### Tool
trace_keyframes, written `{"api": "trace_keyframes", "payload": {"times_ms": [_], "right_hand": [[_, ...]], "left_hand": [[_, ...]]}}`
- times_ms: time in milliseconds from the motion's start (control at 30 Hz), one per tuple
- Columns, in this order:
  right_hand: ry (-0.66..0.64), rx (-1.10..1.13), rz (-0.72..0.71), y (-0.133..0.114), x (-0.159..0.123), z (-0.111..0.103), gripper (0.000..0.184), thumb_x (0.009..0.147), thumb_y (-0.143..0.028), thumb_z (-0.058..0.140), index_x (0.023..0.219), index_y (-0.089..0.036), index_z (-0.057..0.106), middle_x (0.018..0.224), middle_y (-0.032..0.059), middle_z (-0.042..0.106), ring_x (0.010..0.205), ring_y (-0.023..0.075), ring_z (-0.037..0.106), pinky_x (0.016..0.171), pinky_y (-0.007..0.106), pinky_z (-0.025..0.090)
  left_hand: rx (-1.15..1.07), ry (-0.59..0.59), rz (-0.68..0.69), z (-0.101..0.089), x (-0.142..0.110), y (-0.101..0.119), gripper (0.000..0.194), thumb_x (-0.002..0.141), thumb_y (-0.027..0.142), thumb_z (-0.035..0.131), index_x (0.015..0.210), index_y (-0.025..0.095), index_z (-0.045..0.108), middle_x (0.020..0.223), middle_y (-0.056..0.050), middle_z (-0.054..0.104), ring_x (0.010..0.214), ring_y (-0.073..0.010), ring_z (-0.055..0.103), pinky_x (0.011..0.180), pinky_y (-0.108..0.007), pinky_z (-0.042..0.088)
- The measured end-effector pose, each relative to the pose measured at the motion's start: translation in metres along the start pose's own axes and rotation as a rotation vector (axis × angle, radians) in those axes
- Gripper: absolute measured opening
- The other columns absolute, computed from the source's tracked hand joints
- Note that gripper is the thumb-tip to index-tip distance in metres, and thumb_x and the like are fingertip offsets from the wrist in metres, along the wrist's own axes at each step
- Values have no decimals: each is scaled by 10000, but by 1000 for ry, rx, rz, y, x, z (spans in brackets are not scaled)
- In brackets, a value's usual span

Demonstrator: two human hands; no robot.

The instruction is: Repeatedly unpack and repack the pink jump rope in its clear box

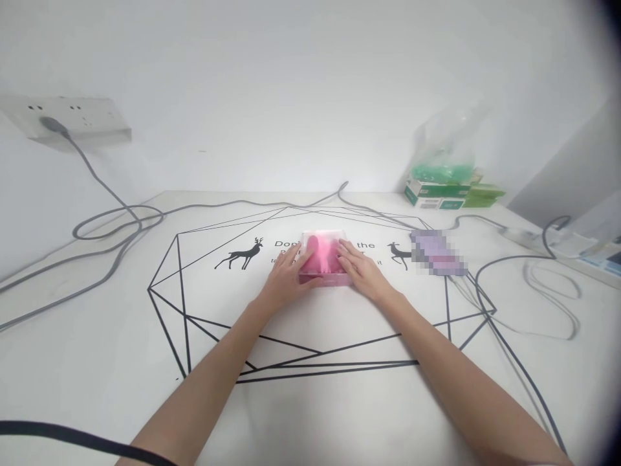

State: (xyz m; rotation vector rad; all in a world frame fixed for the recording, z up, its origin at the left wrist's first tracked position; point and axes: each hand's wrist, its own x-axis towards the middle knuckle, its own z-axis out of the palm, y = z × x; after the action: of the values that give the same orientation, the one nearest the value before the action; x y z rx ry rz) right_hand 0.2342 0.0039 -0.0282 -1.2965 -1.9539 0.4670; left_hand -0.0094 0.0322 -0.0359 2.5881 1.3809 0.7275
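Note:
A small pink box [326,279] with a clear top lies on the printed mat in front of me. Through its cover show bright pink rounded shapes [322,252], whose kind I cannot make out. My left hand [285,277] grips the box's left side, its thumb along the front edge and its fingers on the left edge. From the right, my right hand [363,268] holds the same box, with its fingertips over the right edge of the top. The hands partly cover both sides of the box.
The white mat [339,323] bears black lines, lettering and deer. A blurred purple rectangular thing [436,252] lies to the right. Green-and-white boxes [436,194] and a plastic bag [444,155] stand at the back right. Grey cables [204,206] cross the table from a wall socket [92,120].

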Motion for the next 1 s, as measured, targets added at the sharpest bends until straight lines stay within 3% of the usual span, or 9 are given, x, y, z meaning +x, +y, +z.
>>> {"api": "trace_keyframes", "payload": {"times_ms": [200, 333, 467, 567, 667, 800, 1000], "right_hand": [[-86, -185, -96, 7, -7, 1, 702, 962, -585, 442, 1548, -213, 337, 1640, 52, 206, 1518, 303, 159, 1221, 512, 249], [-85, -277, -154, 9, -7, 0, 666, 972, -553, 449, 1543, -224, 353, 1624, 55, 258, 1508, 309, 203, 1207, 515, 292], [-99, -334, -166, 6, -5, -3, 644, 982, -536, 437, 1527, -196, 388, 1608, 66, 307, 1506, 309, 212, 1222, 501, 263], [-53, -344, -87, 7, -7, -6, 582, 1016, -505, 352, 1503, -198, 431, 1601, 68, 334, 1497, 282, 264, 1222, 476, 268], [67, -383, 92, 13, -10, -9, 544, 1038, -460, 273, 1467, -202, 484, 1590, 71, 364, 1481, 265, 310, 1209, 465, 294], [62, -532, 250, 25, -13, -7, 520, 1038, -436, 265, 1431, -209, 521, 1564, 91, 411, 1470, 295, 326, 1179, 516, 312], [-66, -652, 272, 26, -14, -4, 503, 1033, -450, 282, 1451, -257, 484, 1613, 90, 319, 1484, 308, 287, 1161, 539, 297]], "left_hand": [[44, 26, 22, 8, 1, -3, 807, 866, 722, 518, 1525, 287, 348, 1608, -138, 290, 1492, -326, 256, 1195, -572, 219], [81, 58, 62, 10, 0, -3, 792, 886, 698, 511, 1524, 259, 347, 1580, -157, 344, 1482, -299, 292, 1206, -554, 210], [128, 56, 77, 5, 0, -1, 770, 894, 676, 521, 1517, 251, 365, 1576, -159, 352, 1472, -316, 310, 1205, -571, 199], [119, -4, 60, -7, 1, -4, 621, 991, 585, 380, 1525, 267, 356, 1601, -111, 317, 1486, -309, 277, 1199, -582, 206], [113, 47, -43, -16, 0, -14, 499, 1046, 446, 261, 1484, 274, 425, 1568, -73, 390, 1470, -280, 321, 1183, -563, 264], [250, 135, -180, -13, -4, -30, 442, 988, 416, 426, 1364, 230, 568, 1468, -110, 517, 1409, -333, 410, 1155, -589, 300], [320, 80, -169, 0, -10, -37, 449, 970, 420, 455, 1362, 232, 571, 1461, -99, 525, 1378, -327, 444, 1159, -603, 284]]}}
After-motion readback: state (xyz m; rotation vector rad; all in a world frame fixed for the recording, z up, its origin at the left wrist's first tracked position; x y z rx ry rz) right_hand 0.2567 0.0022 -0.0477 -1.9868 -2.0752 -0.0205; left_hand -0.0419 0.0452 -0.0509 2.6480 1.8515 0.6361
